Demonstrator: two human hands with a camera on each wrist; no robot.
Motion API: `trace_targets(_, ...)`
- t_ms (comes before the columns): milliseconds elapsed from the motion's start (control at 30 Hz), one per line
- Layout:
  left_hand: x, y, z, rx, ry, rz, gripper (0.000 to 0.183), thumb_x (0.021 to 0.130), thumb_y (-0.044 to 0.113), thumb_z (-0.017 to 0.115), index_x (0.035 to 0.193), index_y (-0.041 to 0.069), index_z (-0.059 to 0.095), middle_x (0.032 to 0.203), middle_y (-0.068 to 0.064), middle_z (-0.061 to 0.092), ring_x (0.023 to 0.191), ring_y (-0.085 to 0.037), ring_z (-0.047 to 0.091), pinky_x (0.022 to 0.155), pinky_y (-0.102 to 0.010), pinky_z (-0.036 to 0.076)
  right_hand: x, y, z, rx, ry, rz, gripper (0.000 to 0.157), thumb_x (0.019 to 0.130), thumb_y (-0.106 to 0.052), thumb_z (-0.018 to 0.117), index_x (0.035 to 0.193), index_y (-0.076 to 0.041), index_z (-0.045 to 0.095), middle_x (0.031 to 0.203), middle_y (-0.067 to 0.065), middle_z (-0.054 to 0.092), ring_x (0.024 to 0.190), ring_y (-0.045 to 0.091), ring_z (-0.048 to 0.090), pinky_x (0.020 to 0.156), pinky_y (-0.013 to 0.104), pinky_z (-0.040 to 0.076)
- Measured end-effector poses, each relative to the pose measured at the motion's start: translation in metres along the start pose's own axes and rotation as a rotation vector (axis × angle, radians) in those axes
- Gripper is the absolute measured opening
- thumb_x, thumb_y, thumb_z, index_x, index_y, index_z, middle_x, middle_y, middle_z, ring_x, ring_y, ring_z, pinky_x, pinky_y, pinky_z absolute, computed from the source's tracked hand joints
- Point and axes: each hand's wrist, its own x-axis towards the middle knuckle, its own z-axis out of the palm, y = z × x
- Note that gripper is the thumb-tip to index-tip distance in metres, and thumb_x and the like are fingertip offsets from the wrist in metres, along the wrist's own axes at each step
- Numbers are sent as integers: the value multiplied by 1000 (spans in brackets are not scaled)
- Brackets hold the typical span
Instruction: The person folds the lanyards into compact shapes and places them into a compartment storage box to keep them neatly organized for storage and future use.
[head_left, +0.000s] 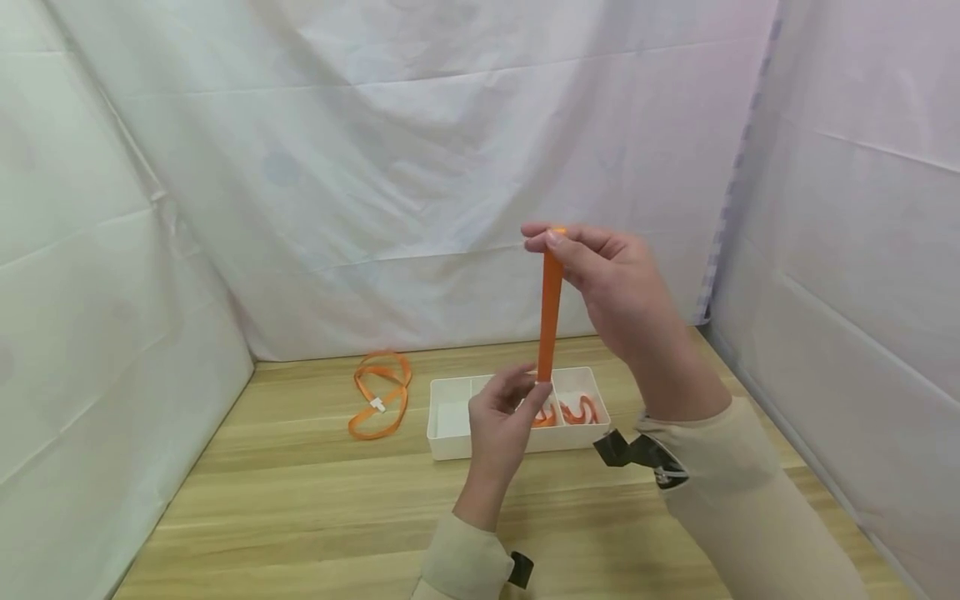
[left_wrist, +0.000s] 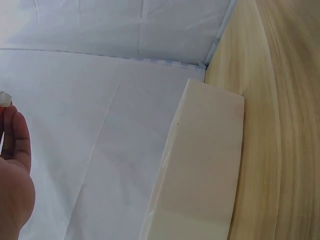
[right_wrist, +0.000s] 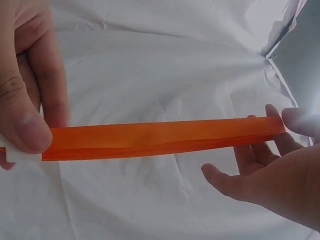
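Observation:
A folded orange lanyard (head_left: 551, 317) is stretched upright above a white divided box (head_left: 450, 450), its strands lying together as one flat strip. My right hand (head_left: 626, 283) pinches its upper end between thumb and fingers. At the lower end my left hand (head_left: 501, 421) holds the lanyard by its white plastic clip (right_wrist: 24, 154). In the right wrist view the strap runs taut from the left hand's thumb (right_wrist: 32, 131) to the right hand (right_wrist: 272, 170). The left wrist view catches only part of the left hand (left_wrist: 15, 170), with a white clip end at its fingertips.
More orange lanyards (head_left: 581, 410) lie coiled in the box's right-hand compartments, partly hidden by my left hand. Left of the box, another orange lanyard (head_left: 405, 392) with a white clip lies loosely looped on the wooden table (head_left: 300, 500). White cloth (head_left: 420, 167) encloses the back and sides.

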Motion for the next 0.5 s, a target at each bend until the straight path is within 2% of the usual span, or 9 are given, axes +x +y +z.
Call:
trace_targets(100, -1, -1, -1, 23, 5, -58, 13, 95, 7, 79, 107, 3, 78, 93, -23, 77, 79, -7, 69, 70, -19, 59, 2, 4, -1, 6, 0, -4, 24, 106, -12, 64, 95, -18, 84, 119, -7, 78, 139, 24, 58, 130, 52, 31)
trace_targets(167, -1, -2, -3, 12, -1, -95, 10, 95, 7, 79, 104, 2, 78, 97, -23, 76, 80, -9, 70, 73, -20, 61, 3, 7, -1, 5, -7, -1, 25, 106, -11, 64, 93, -19, 84, 119, -6, 79, 141, 26, 57, 130, 52, 32)
trace_targets(333, -1, -3, -8, -31, -34, -184, 14, 95, 8, 80, 106, 0, 77, 106, -23, 75, 91, -16, 75, 85, -25, 64, 2, 12, -2, -23, -25, -5, 24, 106, -11, 64, 95, -16, 85, 117, -4, 80, 137, 27, 60, 127, 50, 36)
trace_targets(500, -1, 0, -15, 21, -59, -211, 16, 96, 10, 80, 110, 4, 77, 98, -22, 75, 87, -14, 73, 86, -24, 62, 3, 13, 1, -100, -57, -1, 19, 106, -14, 65, 104, -8, 83, 121, -3, 79, 138, 24, 58, 125, 49, 40)
